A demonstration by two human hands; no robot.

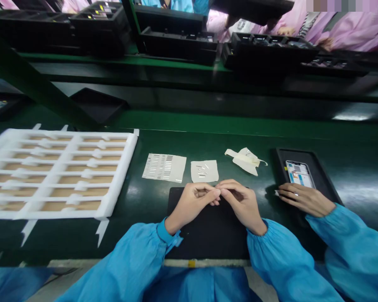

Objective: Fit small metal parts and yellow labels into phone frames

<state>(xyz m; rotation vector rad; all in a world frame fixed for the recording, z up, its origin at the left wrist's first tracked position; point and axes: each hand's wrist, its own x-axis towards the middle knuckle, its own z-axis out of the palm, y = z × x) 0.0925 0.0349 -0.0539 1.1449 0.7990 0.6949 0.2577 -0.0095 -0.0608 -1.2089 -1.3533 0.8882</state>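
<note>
Over the black mat (211, 235), my left hand (197, 201) and my right hand (241, 201) meet at the fingertips. Both are closed in a pinch, thumbs and forefingers almost touching; whatever lies between them is too small to make out. Just beyond my hands lies a small pale sheet (204, 171) with several thin strips on it. Left of that is a larger sheet (164, 167) with rows of silvery, bar-like strips. To the right, a crumpled piece of pale paper (246, 161) rests on the green table.
At the left sits a white foam-edged tray (63, 167) with brown compartments. On the right, another person's hand (305, 199) reaches over a black tray (326, 176) holding an opened phone (300, 174). Black bins (179, 46) line the shelf, with people behind. A green post (40, 84) slants at left.
</note>
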